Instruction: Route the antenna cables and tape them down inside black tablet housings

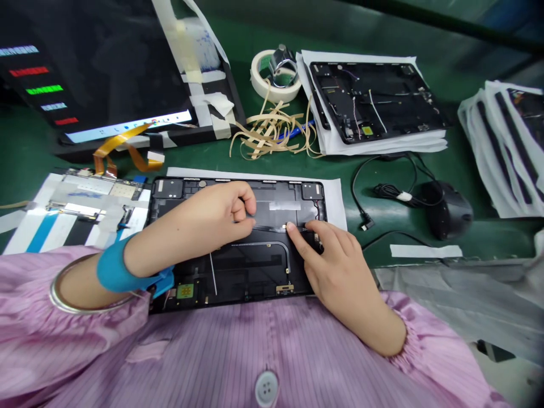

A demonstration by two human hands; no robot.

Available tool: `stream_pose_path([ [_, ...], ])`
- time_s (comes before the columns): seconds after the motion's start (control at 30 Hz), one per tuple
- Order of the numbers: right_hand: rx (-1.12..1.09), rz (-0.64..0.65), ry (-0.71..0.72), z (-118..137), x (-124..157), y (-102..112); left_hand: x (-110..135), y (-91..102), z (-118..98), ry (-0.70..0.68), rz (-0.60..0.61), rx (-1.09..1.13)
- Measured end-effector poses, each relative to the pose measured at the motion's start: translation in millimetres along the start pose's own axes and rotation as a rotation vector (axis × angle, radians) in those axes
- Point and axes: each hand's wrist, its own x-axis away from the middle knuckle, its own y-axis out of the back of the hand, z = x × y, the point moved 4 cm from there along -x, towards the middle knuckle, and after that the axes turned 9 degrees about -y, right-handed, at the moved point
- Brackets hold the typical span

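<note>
Touching right hand (pixel 340 263): my index fingertip on the black panel (pixel 255 283), fingers open.
Left hand (pixel 232 212): curled above; whether it pinches anything, I cannot tell.
Black panel: matte, flat, before me.
Corner modules (pixel 169 188): squarish, seated.
Clear tape (pixel 284 205): glossy, laid.
Remaining: unclear.

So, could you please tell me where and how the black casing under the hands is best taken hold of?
Probably by its thin right rim, coming from the right: the black casing lies flat, open side up, so an edge grip should spare its inside. A white sheet shows beyond that side, while a taped circuit board crowds the left.
</note>
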Motion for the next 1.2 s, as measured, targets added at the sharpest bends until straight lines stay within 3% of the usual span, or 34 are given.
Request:
stream_pose_path([
  [0.23, -0.006, 0.024, 0.001, 5, 1, 3, 2, 5.1, -1, -0.063, 0.027, 0.011],
  [0.5, -0.027, 0.074, 0.005, 17, 5, -1, 7, 14.3, -3, -0.039, 0.035, -0.114],
  [1.2, 0.059, 0.085, -0.025, 25, -5, 4, 4, 11.9, 5, -0.076, -0.004, -0.122],
])
